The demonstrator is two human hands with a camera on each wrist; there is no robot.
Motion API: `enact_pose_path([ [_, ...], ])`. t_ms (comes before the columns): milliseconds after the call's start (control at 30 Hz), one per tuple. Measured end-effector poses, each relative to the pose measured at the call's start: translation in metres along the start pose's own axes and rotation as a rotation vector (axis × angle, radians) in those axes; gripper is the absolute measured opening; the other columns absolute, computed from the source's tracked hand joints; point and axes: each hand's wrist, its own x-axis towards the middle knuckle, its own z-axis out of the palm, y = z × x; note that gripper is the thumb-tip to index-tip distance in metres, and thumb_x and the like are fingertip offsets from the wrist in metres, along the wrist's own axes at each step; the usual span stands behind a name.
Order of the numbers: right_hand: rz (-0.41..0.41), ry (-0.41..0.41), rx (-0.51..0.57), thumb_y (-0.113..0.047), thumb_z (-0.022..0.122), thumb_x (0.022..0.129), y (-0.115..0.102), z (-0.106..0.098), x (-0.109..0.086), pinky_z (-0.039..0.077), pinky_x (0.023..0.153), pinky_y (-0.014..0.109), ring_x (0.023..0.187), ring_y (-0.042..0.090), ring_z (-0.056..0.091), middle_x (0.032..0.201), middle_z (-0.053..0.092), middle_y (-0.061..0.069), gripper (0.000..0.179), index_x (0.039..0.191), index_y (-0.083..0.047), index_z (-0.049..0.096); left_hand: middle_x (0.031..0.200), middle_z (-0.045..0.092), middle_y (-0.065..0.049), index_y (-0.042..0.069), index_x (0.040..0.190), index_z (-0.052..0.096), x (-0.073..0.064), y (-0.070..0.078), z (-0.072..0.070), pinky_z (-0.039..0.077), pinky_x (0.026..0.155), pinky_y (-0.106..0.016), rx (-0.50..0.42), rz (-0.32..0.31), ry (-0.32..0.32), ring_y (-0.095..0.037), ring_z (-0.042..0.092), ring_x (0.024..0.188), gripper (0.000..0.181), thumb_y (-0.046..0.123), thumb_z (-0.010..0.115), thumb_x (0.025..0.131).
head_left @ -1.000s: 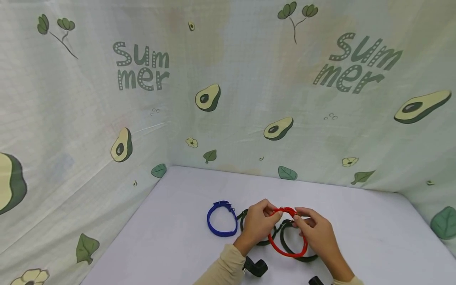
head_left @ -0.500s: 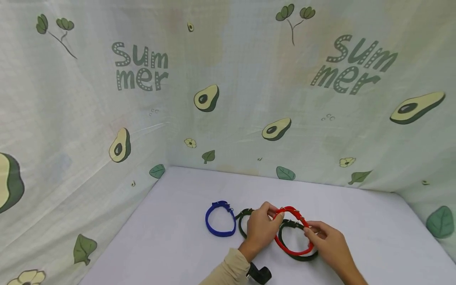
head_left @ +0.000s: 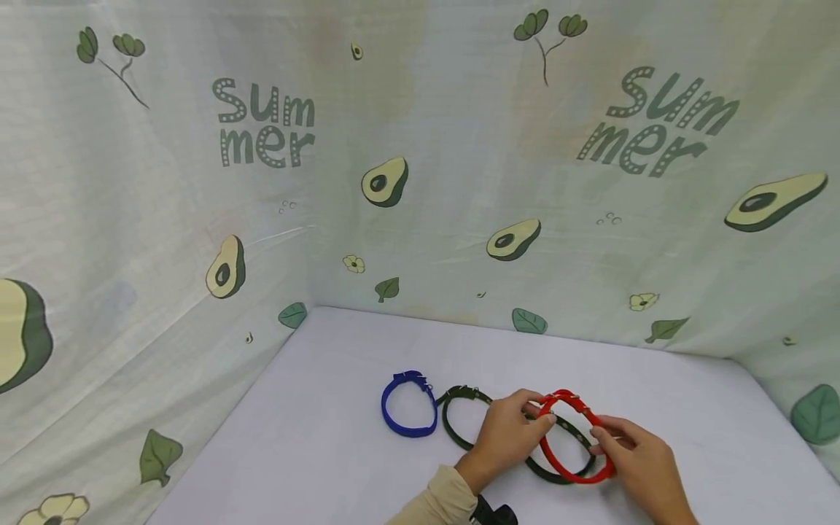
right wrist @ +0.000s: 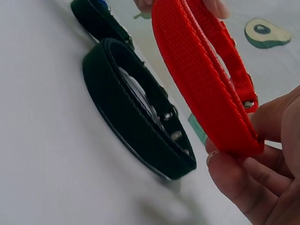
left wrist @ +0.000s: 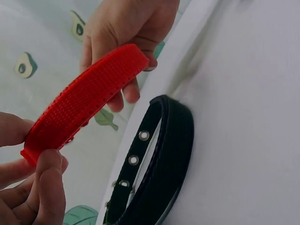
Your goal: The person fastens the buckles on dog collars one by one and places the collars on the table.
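A buckled red collar (head_left: 580, 477) is held up in a loop between both hands, over the table. My left hand (head_left: 508, 434) pinches its left side between thumb and fingers. On the opposite side my right hand (head_left: 646, 461) grips the band; the right wrist view shows thumb and fingers on the red webbing near a metal buckle (right wrist: 248, 104). Beneath the red loop a dark green collar (right wrist: 136, 126) with metal eyelets lies on the table, standing on its edge. A second dark green collar (head_left: 467, 392) lies left of it, partly hidden by my left hand.
A blue collar (head_left: 410, 432) lies at the left end of the row, beside the dark green ones. The white table (head_left: 328, 423) meets a curtain (head_left: 433, 219) printed with avocados at its back and left. A black device (head_left: 495, 514) shows at the left wrist.
Both hands have moved right with the red collar. My right hand has slid from the top of the loop down to its right side, and more of the left dark green collar shows.
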Motion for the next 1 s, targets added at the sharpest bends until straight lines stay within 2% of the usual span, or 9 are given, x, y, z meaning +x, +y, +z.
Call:
enact_pose_path([
  [100,0.043,-0.004,-0.022,-0.025,0.069,0.097,0.006,-0.006,0.0,0.052,0.061,0.024,0.079,0.016,0.07,0.092,0.074,0.009,0.043,0.127,0.004,0.063,0.089,0.068,0.013,0.014,0.116,0.071,-0.001,0.002,0.008,0.047,0.05,-0.015,-0.003,0.016,-0.032,0.007,0.054,0.057,0.028,0.02,0.078,0.089],
  [200,0.075,0.007,-0.047,-0.025,0.068,0.097,0.013,-0.01,0.001,0.052,0.061,0.025,0.081,0.017,0.068,0.092,0.075,0.008,0.043,0.128,0.005,0.063,0.093,0.065,0.014,0.014,0.12,0.07,-0.003,0.003,0.016,0.047,0.052,-0.013,0.029,0.014,-0.068,0.008,0.053,0.06,0.033,0.019,0.079,0.088],
  [367,0.104,0.066,-0.08,-0.025,0.063,0.099,0.02,-0.019,0.004,0.049,0.058,0.026,0.08,0.017,0.065,0.09,0.075,0.009,0.041,0.129,0.004,0.063,0.096,0.059,0.016,0.016,0.127,0.067,0.0,0.012,0.026,0.044,0.06,-0.012,0.154,0.008,-0.127,0.007,0.051,0.072,0.049,0.023,0.084,0.082],
  [500,0.089,0.148,-0.143,-0.02,0.059,0.099,0.021,-0.022,0.008,0.047,0.054,0.025,0.083,0.023,0.063,0.095,0.072,0.01,0.036,0.125,0.004,0.065,0.094,0.057,0.017,0.017,0.13,0.066,0.004,0.018,0.032,0.041,0.061,-0.012,0.226,0.006,-0.167,0.008,0.048,0.071,0.057,0.024,0.087,0.078],
  [600,0.074,0.204,-0.183,-0.016,0.059,0.098,0.023,-0.023,0.01,0.046,0.053,0.024,0.086,0.028,0.06,0.099,0.067,0.014,0.032,0.121,0.005,0.068,0.093,0.056,0.016,0.019,0.132,0.065,0.006,0.018,0.038,0.042,0.062,-0.013,0.23,-0.022,-0.207,0.007,0.048,0.07,0.06,0.026,0.088,0.077],
  [733,0.059,0.231,-0.224,-0.014,0.06,0.097,0.028,-0.028,0.01,0.045,0.053,0.024,0.086,0.03,0.057,0.098,0.065,0.015,0.031,0.117,0.006,0.069,0.092,0.055,0.013,0.019,0.134,0.065,0.007,0.019,0.046,0.042,0.062,-0.014,0.245,-0.053,-0.268,0.005,0.047,0.07,0.062,0.028,0.088,0.078],
  [800,0.034,0.232,-0.25,-0.012,0.06,0.096,0.032,-0.031,0.011,0.045,0.052,0.024,0.086,0.03,0.056,0.096,0.065,0.014,0.03,0.117,0.007,0.069,0.09,0.056,0.013,0.019,0.132,0.066,0.009,0.02,0.05,0.041,0.062,-0.014,0.27,-0.032,-0.274,0.005,0.047,0.071,0.06,0.029,0.089,0.077],
  [900,-0.009,0.239,-0.295,-0.01,0.061,0.094,0.037,-0.036,0.012,0.044,0.053,0.023,0.086,0.031,0.056,0.094,0.065,0.013,0.027,0.115,0.007,0.07,0.087,0.058,0.015,0.02,0.125,0.07,0.011,0.021,0.056,0.039,0.062,-0.012,0.334,0.039,-0.257,0.006,0.046,0.076,0.055,0.031,0.09,0.076],
  [1000,-0.004,0.244,-0.316,-0.008,0.063,0.093,0.039,-0.038,0.014,0.043,0.055,0.024,0.086,0.031,0.057,0.095,0.065,0.013,0.026,0.114,0.007,0.07,0.084,0.058,0.015,0.023,0.118,0.073,0.012,0.023,0.061,0.036,0.061,-0.011,0.391,0.082,-0.237,0.006,0.045,0.077,0.048,0.033,0.09,0.075],
])
